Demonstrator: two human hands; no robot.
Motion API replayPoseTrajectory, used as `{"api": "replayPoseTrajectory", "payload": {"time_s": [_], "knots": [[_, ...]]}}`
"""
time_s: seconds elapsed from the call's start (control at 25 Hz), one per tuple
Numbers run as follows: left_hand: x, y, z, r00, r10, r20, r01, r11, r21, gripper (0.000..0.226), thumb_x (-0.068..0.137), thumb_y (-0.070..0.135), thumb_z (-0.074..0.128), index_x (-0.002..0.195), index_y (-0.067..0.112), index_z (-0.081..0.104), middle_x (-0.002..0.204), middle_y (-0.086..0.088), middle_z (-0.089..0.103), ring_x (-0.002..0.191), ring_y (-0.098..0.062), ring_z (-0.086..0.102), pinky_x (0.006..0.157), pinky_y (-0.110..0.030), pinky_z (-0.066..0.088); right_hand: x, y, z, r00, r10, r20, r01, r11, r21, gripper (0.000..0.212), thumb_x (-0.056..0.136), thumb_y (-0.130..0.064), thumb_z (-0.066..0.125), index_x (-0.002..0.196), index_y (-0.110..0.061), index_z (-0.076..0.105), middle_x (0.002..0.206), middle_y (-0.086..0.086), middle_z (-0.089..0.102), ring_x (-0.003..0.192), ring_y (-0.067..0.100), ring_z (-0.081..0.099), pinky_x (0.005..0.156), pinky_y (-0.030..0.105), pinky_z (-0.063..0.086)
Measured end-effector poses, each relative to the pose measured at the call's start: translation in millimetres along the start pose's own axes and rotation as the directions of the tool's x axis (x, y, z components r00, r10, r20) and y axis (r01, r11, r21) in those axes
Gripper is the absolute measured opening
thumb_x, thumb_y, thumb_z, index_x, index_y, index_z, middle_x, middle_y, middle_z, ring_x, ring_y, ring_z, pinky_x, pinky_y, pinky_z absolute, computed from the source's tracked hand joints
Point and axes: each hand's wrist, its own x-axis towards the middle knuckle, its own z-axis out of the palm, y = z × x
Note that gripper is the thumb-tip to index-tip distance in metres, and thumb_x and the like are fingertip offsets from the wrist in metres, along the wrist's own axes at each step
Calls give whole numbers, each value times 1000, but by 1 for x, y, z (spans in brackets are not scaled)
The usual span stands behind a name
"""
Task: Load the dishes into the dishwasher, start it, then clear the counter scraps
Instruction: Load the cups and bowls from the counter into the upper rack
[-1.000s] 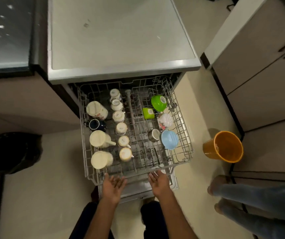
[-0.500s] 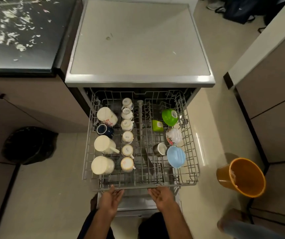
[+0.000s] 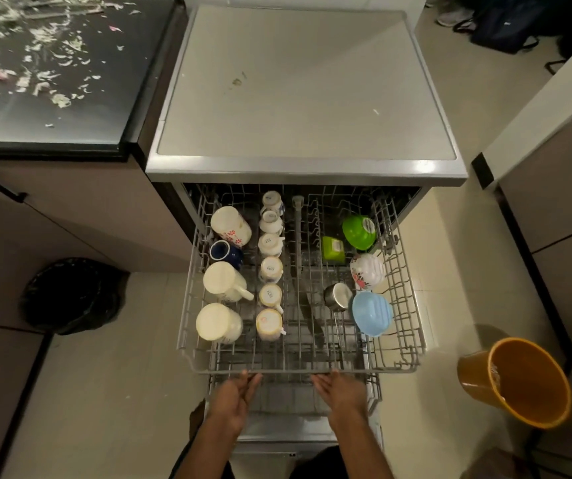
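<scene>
- A person's left hand reaches forward with fingers straight and close together, palm turned inward, their tips at the front rail of the dishwasher's upper rack; it has hold of nothing.
- The right hand mirrors it a little apart, fingers likewise extended and unclasped, tips meeting the same rail; whether either hand presses on the wire cannot be told.
- The rack stands pulled well out of the dishwasher, above the lowered door.
- Three white mugs lie tipped along the rack's left side, with a navy mug between the rear two.
- Just beside them, a single-file row of six small cups runs from back to front.
- On the rack's right side sit a green bowl and a green square container towards the back, then a white floral bowl, a steel cup and, nearest the front, a blue bowl.
- Pale scraps are scattered over the dark counter left of the machine.
- A black bin bag sits on the floor at left; an orange bucket stands at right.
</scene>
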Motion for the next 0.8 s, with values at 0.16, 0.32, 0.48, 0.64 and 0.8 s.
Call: {"api": "replayPoseTrajectory", "payload": {"time_s": [0.16,0.32,0.48,0.64,0.8], "knots": [[13,30,38,998,1,69,-4,999,34,14,98,-10,43,94,-9,56,110,-26,60,93,-31,63,63,-26,61,20,-35,27,997,-75,-15,74,996,-43,32,101,0,43,128,16,48,127,32,57,107,39,64,59,28,61],[29,61,76,994,4,106,-17,992,123,14,99,-10,41,102,-9,54,128,-26,55,113,-31,59,97,-35,47,37,-69,55,992,-125,16,126,991,-41,28,100,1,45,122,15,52,123,30,60,102,30,66,62,29,61],[39,88,101,993,19,114,-37,986,162,14,98,-11,41,103,-7,55,132,-27,55,104,-27,63,96,-35,46,51,-92,80,991,-132,34,134,989,-65,26,99,0,46,121,13,53,119,27,62,99,28,67,63,30,62],[52,98,109,996,51,67,-62,980,188,25,98,-12,41,120,-7,50,138,-26,51,127,-34,54,99,-36,47,57,-99,89,990,-138,5,138,989,-51,17,97,2,49,111,8,55,99,22,62,99,30,67,62,31,62],[54,100,113,994,105,34,-109,979,171,34,99,-9,44,133,-11,46,136,-26,54,121,-37,58,94,-38,52,61,-93,100,973,-196,-121,195,981,-20,14,98,2,49,98,12,58,92,25,68,87,36,72,63,33,61]]}}
